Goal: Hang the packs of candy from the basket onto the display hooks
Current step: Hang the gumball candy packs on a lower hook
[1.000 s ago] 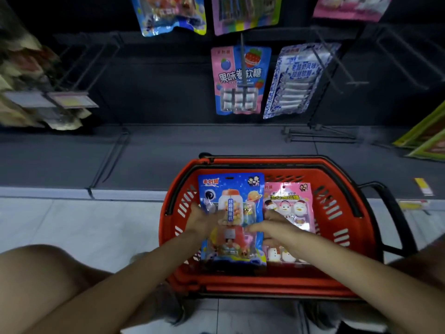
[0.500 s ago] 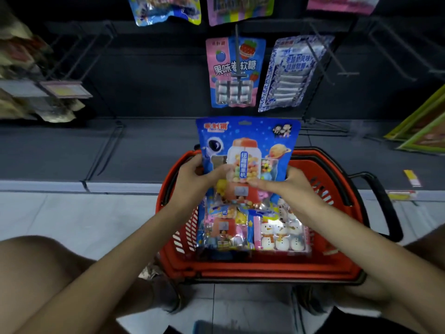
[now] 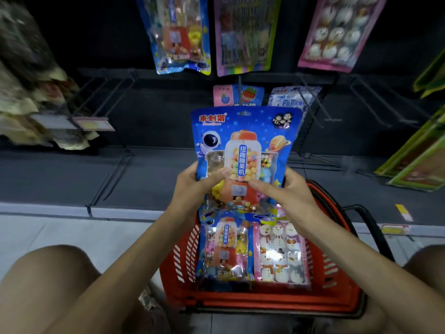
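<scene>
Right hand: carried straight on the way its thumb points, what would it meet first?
The right hand grips the blue candy pack, its thumb pointing left across the front. Sliding on that way, it would likely meet the thumb of the left hand first.

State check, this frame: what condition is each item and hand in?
Blue gumball-machine candy pack: held upright, not yet hung.
Left hand: grips the pack's left edge.
Right hand: grips the pack's right edge.
Red plastic basket: on the floor, holding packs.
Second blue gumball pack: lying in basket.
Pink snowman candy pack: lying in basket.
</scene>
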The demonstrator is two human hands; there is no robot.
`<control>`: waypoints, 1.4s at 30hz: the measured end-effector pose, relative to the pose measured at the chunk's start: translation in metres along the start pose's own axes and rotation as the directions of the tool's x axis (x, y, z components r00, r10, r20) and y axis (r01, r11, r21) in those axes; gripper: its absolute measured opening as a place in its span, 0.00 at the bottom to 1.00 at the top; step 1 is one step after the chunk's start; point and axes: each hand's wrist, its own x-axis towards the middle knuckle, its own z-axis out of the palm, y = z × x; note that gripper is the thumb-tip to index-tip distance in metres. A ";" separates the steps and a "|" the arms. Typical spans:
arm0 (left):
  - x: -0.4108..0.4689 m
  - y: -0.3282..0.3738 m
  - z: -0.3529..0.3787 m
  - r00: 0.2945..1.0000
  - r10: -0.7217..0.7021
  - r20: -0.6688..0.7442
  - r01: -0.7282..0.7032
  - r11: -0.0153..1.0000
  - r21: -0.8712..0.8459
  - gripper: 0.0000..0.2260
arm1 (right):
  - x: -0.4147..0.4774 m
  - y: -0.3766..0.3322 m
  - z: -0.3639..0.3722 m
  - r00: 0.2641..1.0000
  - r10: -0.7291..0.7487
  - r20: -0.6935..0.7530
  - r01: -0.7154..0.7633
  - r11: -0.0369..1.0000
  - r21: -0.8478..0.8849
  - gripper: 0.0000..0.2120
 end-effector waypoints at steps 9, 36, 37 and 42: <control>0.011 0.048 -0.017 0.978 0.181 -0.106 -0.189 0.980 -0.066 0.14 | 0.028 -0.052 0.039 0.997 -0.073 0.010 0.071 0.993 0.099 0.14; 0.087 0.279 -0.098 0.181 0.901 0.395 -0.085 -0.386 0.919 0.25 | 0.082 -0.143 0.117 0.960 -0.281 -0.015 0.281 0.956 0.083 0.09; 0.090 0.285 -0.096 0.186 0.881 0.435 -0.067 -0.430 0.900 0.25 | 0.082 -0.144 0.118 0.960 -0.278 -0.017 0.278 0.956 0.090 0.09; 0.095 0.298 -0.086 0.276 0.848 0.452 -0.079 -0.449 0.890 0.21 | 0.086 -0.149 0.121 0.959 -0.281 -0.036 0.283 0.955 0.091 0.08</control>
